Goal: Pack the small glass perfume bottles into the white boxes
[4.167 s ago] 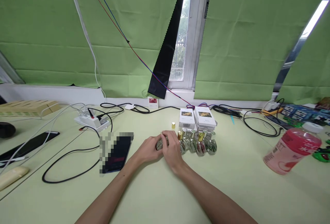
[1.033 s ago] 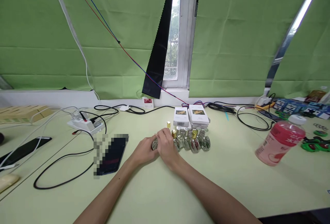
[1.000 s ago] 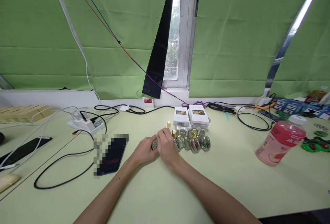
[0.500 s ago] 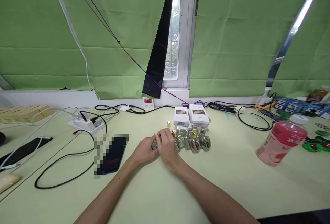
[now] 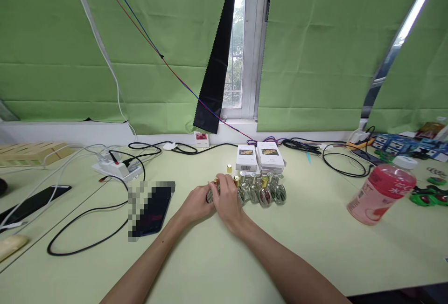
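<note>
My left hand (image 5: 197, 204) is closed around a small glass bottle (image 5: 209, 196) at the middle of the table, the bottle partly hidden by my fingers. Against it, my right hand (image 5: 227, 201) is closed with its fingertips at the bottle's gold top (image 5: 216, 181). Just right of my right hand stand several small glass bottles (image 5: 265, 196) in a tight group, some with gold tops and others with clear or silver ones. A loose gold cap (image 5: 229, 168) stands behind my right hand.
White boxes (image 5: 269, 157) are stacked behind the bottles. A phone (image 5: 154, 210) lies left of my hands. A pink drink bottle (image 5: 383, 190) stands at the right. Black cables (image 5: 87, 208) and a power strip (image 5: 115, 169) lie at the left.
The fingers of my right hand have shifted slightly, and more of the gold top shows between my hands. My left hand keeps its hold on the bottle.
</note>
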Available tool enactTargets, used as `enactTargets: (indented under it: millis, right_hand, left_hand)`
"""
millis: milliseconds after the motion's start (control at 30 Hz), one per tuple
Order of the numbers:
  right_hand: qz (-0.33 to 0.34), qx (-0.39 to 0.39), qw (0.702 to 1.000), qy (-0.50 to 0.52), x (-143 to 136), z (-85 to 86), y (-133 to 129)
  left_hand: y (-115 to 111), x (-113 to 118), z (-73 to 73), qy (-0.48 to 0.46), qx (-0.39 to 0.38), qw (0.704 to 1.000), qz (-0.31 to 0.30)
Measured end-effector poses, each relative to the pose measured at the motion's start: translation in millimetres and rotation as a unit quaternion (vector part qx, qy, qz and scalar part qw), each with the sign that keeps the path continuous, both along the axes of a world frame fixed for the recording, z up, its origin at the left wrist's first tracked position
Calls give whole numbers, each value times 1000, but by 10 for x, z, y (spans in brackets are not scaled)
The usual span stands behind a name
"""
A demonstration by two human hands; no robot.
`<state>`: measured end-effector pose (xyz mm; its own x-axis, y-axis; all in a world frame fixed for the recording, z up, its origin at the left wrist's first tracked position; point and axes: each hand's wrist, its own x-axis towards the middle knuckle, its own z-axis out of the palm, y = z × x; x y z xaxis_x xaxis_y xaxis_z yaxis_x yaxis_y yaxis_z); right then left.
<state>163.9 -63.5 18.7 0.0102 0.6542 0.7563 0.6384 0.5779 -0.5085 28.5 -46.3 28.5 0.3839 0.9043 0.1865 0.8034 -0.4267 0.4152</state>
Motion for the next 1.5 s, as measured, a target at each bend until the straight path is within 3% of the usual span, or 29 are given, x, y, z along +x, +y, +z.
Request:
enactTargets:
  millis: [200,600,800,1500]
  right_hand:
    - [6,-18,1000,18,-10,0,-22]
    - [78,-45,991,96,0,10,-25]
    - [84,-78,987,110,1,12,-3]
    - [48,-54,981,181,-73,-71,15]
  left_hand:
    - [-1,-6,3,1,-2,1000,-7]
    - [-31,10,49,-1,7,1000,-19]
    - [-24,3,38,1,8,1000,-18]
    - [0,-1,13,2,13,1000,-24]
